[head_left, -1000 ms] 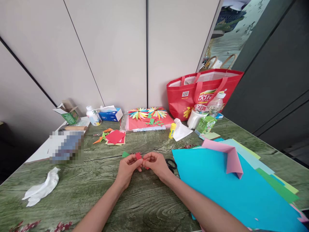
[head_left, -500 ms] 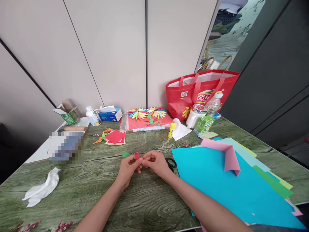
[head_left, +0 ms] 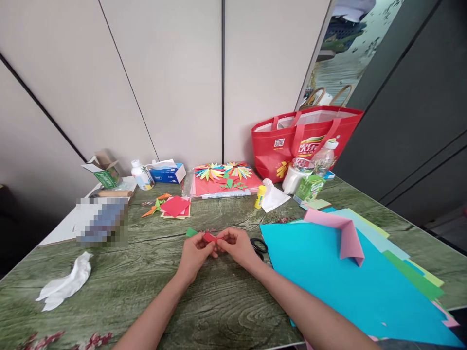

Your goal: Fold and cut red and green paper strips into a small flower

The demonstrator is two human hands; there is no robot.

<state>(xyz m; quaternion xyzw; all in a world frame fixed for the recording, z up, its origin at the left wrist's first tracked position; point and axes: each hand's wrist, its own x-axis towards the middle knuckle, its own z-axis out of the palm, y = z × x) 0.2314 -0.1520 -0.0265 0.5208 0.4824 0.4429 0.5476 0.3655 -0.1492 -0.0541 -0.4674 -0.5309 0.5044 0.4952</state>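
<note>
Between my two hands is a small folded piece of red paper [head_left: 209, 237], pinched from both sides above the table. My left hand [head_left: 193, 253] grips its left part with closed fingers. From the right, my right hand [head_left: 236, 245] pinches the other end; its fingertips hide part of the fold. A piece of green paper [head_left: 190, 232] lies just beyond my left hand. Close to my right wrist are black-handled scissors [head_left: 259, 247], partly covered by the hand.
Large blue paper [head_left: 321, 277] over other coloured sheets covers the right side, with folded pink paper [head_left: 346, 233] on top. Farther back are a glue stick [head_left: 260, 197], red paper squares [head_left: 175, 206], paper flowers [head_left: 209, 171], and a red bag [head_left: 273, 150]. Crumpled tissue [head_left: 67, 284] lies left.
The red paper has turned between my fingers and now shows as a longer strip reaching to my right fingertips. Both hands stay in nearly the same place.
</note>
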